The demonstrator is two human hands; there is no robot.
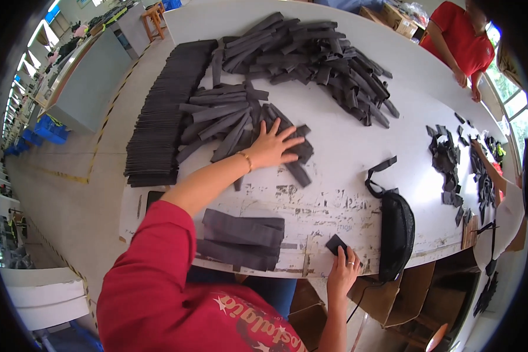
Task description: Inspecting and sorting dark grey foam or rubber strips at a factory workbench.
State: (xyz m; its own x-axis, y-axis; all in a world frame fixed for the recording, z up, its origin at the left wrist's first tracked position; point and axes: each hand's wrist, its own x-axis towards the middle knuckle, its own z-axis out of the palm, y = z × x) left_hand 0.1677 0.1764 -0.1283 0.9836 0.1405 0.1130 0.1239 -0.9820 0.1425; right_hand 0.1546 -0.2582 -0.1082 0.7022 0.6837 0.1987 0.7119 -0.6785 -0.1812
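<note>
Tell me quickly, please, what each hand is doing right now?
Left hand: open, flat on dark fabric strips.
Right hand: pinching a small dark fabric piece.

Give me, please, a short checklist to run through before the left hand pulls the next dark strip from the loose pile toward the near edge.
1. Left hand on the strips: ok, it lies flat with fingers spread on the loose pile of dark strips.
2. Right hand position: ok, it rests at the near table edge on a small dark piece.
3. Finished stack at the near edge: ok, folded pieces lie piled, with bare table beside them.
4. Black mesh pouch: not ok, it lies close beside the right hand.
5. Single strip isolated under the left hand: cannot tell, strips overlap there.
</note>
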